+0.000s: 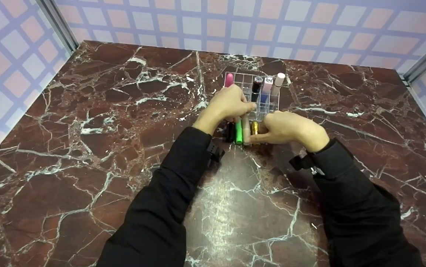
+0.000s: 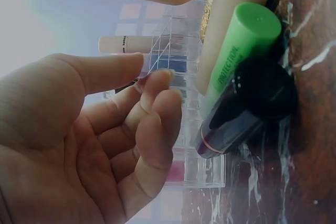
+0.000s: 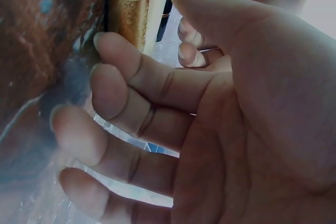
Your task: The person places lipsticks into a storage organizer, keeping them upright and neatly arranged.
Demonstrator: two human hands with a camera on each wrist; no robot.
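We see the black tube (image 1: 230, 134), green tube (image 1: 238, 134), beige tube (image 1: 246, 130) and gold tube (image 1: 255, 127) side by side at the six o'clock of the clear organizer (image 1: 239, 83) on the desk (image 1: 124, 155). At their eleven o'clock, our left hand (image 1: 230, 101) curls its fingers loosely, apart from the thumb. At three, our right hand (image 1: 291, 128) holds thumb and fingers apart; we cannot tell whether it touches the gold tube.

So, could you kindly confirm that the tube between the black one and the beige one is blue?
Not quite: the tube between the black one and the beige one is green, not blue, as the left wrist view shows.
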